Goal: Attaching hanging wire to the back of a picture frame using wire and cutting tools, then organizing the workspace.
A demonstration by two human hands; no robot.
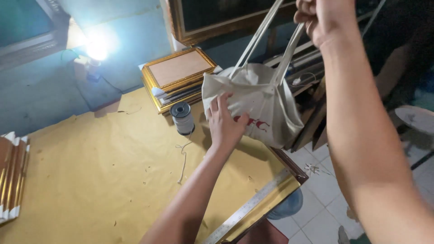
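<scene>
A white cloth tote bag (266, 106) with red print hangs in the air over the far right corner of the table. My right hand (318, 18), raised at the top of the view, is closed on its two long white straps (282, 49). My left hand (224, 122) reaches forward and presses its fingers against the bag's lower left side, gripping the cloth. The bag bulges as if something is inside; its contents are hidden.
The table is covered in yellow-brown paper (99, 171). A spool of white cord (182, 118) stands near the bag. Stacked gilt picture frames (176, 79) lie behind it. A metal ruler (248, 208) lies along the right edge. Gilt frame mouldings (11, 176) sit at left; a lamp (96, 49) glares.
</scene>
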